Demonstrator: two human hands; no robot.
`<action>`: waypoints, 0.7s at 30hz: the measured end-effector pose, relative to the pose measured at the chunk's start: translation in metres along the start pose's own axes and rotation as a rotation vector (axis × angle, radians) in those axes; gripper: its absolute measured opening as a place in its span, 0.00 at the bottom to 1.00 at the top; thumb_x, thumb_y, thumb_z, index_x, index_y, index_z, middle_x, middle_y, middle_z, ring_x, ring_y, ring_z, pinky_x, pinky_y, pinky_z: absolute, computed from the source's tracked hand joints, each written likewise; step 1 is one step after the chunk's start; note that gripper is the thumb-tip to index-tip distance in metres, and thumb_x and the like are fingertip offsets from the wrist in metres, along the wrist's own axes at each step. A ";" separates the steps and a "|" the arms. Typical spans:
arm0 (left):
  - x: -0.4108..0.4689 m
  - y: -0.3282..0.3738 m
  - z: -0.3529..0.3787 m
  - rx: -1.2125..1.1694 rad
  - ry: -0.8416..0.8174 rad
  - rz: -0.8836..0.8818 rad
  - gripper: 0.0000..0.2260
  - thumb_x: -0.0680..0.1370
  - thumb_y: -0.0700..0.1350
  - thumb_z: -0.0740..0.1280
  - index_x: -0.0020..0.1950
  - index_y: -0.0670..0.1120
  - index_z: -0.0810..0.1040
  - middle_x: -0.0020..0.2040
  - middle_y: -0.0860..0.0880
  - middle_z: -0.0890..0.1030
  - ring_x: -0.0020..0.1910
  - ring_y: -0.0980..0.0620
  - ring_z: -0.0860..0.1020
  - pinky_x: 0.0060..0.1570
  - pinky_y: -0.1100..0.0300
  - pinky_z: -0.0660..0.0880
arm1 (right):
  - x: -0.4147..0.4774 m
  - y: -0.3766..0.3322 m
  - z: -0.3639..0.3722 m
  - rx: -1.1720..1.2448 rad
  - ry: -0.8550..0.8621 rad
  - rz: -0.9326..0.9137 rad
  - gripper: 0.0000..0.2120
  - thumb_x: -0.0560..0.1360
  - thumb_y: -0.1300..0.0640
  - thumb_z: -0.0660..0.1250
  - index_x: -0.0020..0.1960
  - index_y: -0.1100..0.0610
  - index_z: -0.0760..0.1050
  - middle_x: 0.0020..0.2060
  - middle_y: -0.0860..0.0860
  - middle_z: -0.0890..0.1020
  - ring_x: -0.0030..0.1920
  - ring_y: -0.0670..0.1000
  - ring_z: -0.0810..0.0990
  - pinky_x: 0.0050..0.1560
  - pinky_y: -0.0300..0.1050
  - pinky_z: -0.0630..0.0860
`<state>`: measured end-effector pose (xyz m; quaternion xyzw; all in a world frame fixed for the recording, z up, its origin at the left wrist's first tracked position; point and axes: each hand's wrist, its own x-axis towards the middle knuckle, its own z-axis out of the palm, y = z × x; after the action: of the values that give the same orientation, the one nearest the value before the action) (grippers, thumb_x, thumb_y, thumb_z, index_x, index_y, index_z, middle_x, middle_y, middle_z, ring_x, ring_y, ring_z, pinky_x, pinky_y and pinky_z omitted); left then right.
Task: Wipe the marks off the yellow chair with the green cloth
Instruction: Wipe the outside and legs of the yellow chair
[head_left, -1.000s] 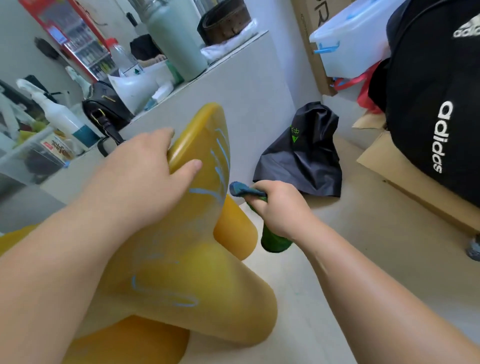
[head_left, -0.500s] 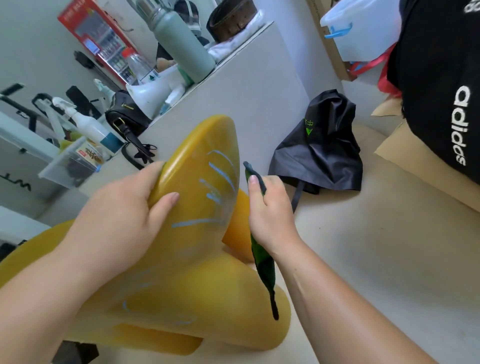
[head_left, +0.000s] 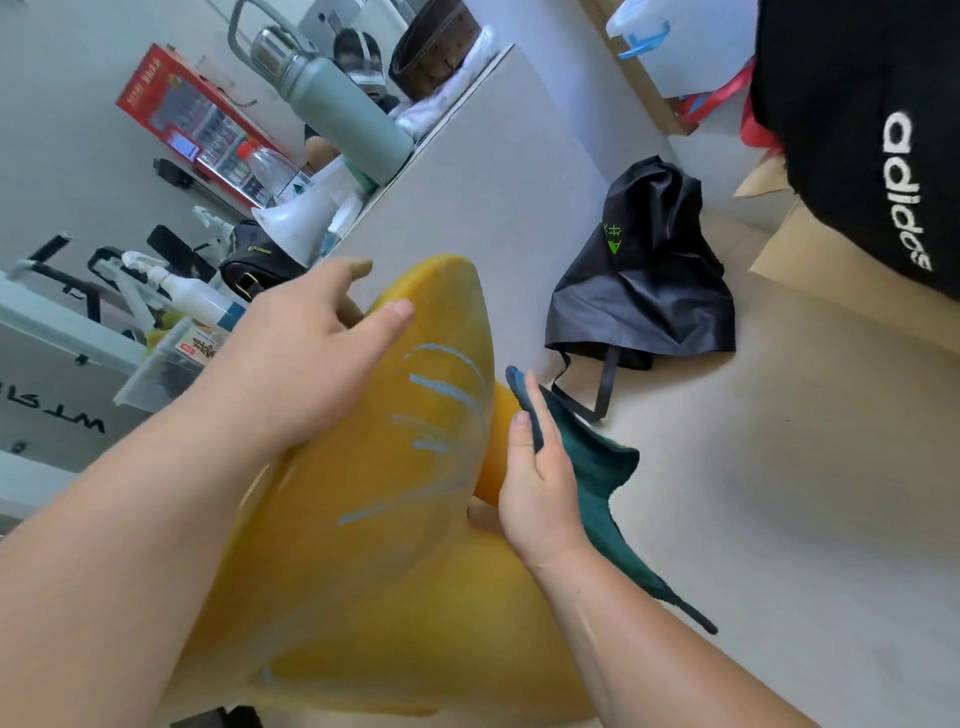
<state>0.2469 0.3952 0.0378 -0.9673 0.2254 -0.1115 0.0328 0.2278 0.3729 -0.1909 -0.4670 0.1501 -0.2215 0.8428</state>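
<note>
While right grip (head_left: 537, 488) holds cloth (head_left: 592, 467), beside chair (head_left: 363, 519)

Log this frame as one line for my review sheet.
left hand holds yellow chair top edge | right hand holds green cloth beside chair, not on marked face | blue marks unwiped

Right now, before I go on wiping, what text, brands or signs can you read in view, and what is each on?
"adidas": white letters on the black bag, right.
"WT": black letters on the white panel, lower left; the rest unclear.
Green print on the black sack on the floor: too small to read.
Yellow print on the red box: blurred.
Label in the clear bin: unreadable.
</note>
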 end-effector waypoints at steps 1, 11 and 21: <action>0.012 0.005 0.005 0.019 -0.037 -0.005 0.26 0.79 0.61 0.60 0.75 0.54 0.66 0.59 0.52 0.79 0.58 0.50 0.76 0.54 0.54 0.71 | -0.002 0.000 0.001 0.046 -0.007 0.025 0.23 0.83 0.39 0.51 0.78 0.32 0.58 0.76 0.32 0.64 0.77 0.37 0.59 0.78 0.55 0.61; 0.008 0.002 0.011 0.241 -0.143 0.053 0.24 0.79 0.58 0.57 0.76 0.56 0.65 0.66 0.48 0.78 0.63 0.44 0.75 0.58 0.51 0.72 | 0.015 -0.026 0.018 -0.045 -0.234 -0.314 0.37 0.79 0.28 0.38 0.82 0.45 0.48 0.80 0.32 0.49 0.80 0.41 0.37 0.81 0.60 0.42; -0.027 0.012 0.004 0.060 -0.150 -0.012 0.20 0.73 0.66 0.52 0.62 0.65 0.68 0.44 0.59 0.82 0.43 0.65 0.77 0.38 0.62 0.71 | 0.089 0.004 0.011 0.275 -0.311 0.141 0.24 0.78 0.29 0.55 0.70 0.18 0.47 0.82 0.40 0.43 0.80 0.40 0.41 0.82 0.58 0.46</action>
<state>0.2188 0.3966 0.0274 -0.9729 0.2129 -0.0458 0.0781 0.3102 0.3370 -0.1924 -0.3647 0.0191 -0.1055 0.9249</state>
